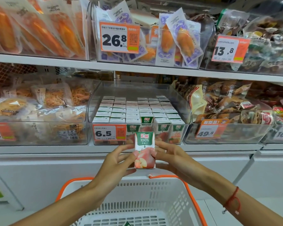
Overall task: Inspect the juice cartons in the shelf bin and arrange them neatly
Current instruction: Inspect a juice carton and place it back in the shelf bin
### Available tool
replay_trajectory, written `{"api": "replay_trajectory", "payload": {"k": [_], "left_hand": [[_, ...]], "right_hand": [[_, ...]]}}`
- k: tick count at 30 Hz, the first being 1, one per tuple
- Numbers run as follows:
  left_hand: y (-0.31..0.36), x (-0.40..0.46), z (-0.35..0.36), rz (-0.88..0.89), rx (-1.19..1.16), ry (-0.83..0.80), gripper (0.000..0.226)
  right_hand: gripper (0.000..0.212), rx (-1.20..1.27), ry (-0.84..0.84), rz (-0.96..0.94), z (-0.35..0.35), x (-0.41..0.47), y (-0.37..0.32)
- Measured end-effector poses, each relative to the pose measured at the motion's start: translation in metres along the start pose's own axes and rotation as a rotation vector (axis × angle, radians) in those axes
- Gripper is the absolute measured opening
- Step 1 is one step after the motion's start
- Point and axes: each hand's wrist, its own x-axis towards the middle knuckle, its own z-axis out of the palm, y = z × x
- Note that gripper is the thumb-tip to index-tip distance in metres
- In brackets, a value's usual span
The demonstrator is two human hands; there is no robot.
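Inspection step: left hand [119, 158] and right hand [167, 156] fingers [151, 152] grasp one juice carton [145, 150] upright; next, probably slotting it into the bin [138, 88] beyond them

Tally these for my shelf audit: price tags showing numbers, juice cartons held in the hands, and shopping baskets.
Price tags showing numbers: 6 (26.8, 13.8, 6.5, 49.8, two cut off at the frame edges)
Juice carton, held by left hand and right hand: 1
Shopping basket: 1
Total: 8
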Motion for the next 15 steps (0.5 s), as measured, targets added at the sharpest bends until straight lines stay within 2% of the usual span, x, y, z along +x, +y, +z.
{"api": "replay_trajectory", "payload": {"k": [5,8,10,15], "left_hand": [[-0.001,0.001,-0.003,0.051,0.095,0.050,0.017],[-0.001,0.002,-0.010,0.010,0.073,0.074,0.010],[0.001,0.001,-0.012,-0.035,0.048,0.047,0.016],[0.003,0.004,-0.020,-0.041,0.060,0.008,0.023]], "right_hand": [[0.034,-0.015,0.120,-0.056,0.009,0.006,0.008],[0.045,-0.108,0.228,-0.071,0.015,0.011,0.014],[0.052,-0.173,0.274,-0.077,0.018,0.013,0.017],[0.053,-0.142,0.207,-0.076,0.018,0.015,0.018]]}}
